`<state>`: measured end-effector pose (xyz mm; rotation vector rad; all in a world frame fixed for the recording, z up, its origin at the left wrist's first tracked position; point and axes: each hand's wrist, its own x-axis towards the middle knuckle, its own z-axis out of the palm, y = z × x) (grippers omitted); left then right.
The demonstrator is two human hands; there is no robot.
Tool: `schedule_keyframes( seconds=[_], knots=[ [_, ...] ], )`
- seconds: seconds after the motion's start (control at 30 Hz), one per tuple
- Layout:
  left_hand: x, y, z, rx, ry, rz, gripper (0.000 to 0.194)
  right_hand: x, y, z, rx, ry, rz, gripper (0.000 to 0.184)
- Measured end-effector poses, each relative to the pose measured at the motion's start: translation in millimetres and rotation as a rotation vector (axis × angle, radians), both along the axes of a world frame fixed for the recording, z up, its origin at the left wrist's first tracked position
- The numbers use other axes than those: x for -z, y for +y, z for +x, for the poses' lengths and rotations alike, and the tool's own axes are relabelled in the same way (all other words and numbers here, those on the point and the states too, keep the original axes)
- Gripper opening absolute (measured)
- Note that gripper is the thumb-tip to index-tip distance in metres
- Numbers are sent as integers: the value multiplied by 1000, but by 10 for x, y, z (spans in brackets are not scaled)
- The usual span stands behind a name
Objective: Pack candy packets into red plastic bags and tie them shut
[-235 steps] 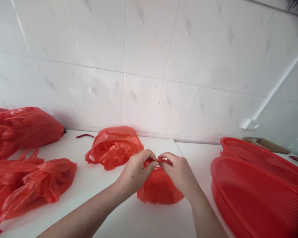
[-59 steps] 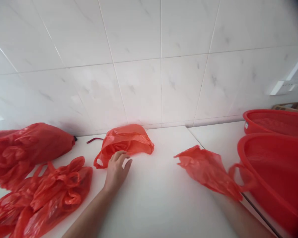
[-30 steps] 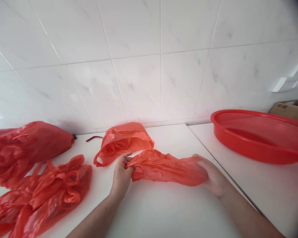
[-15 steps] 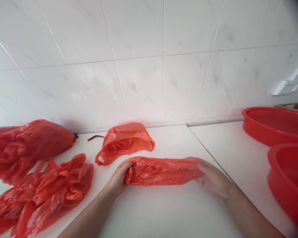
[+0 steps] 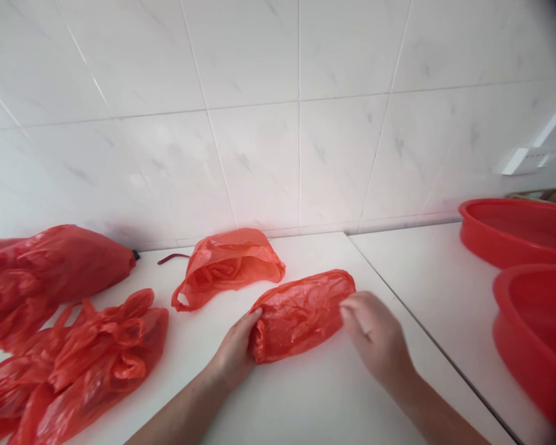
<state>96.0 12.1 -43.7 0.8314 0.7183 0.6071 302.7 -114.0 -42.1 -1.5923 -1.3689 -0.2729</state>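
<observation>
A folded, crinkled red plastic bag [image 5: 303, 318] is stretched out just above or on the white table, slanting up to the right. My left hand [image 5: 238, 346] is closed on its left end, thumb on top and fingers underneath. At the bag's right end, my right hand [image 5: 375, 330] has its fingers curled in and the thumb bent toward them. It is slightly blurred, and whether any plastic is pinched in its fingertips is hidden. Behind the held bag lies another red plastic bag [image 5: 234, 266], its mouth gaping toward me.
Crumpled red bags [image 5: 97, 364] are piled at the left, with a bulging red bag [image 5: 74, 272] behind them. A thin dark red strap [image 5: 172, 257] lies near the tiled wall [image 5: 259, 161]. Two red plastic basins [image 5: 514, 296] stand at the right, past a table seam.
The bag's right end has swung up and away, so the bag now slants. My right hand has turned from gripping that end to curled fingers beside it. My left hand keeps its grip.
</observation>
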Motion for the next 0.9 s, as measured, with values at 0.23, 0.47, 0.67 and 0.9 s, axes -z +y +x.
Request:
schedule_keyframes(
  seconds=[0.23,0.47,0.67,0.9],
  knots=[
    [-124,3,-132,-439,312,1038,26,276,209,-244,-157,-231,-400,18],
    [-271,-222,145,448,474,1711,28,184,165,-231,-251,-258,-412,18],
    [-76,18,243,305,902,1565,30,54,46,114,-82,-196,-557,33],
    [-168,-125,192,525,672,1671,39,47,70,-54,128,-421,-327,21]
  ],
)
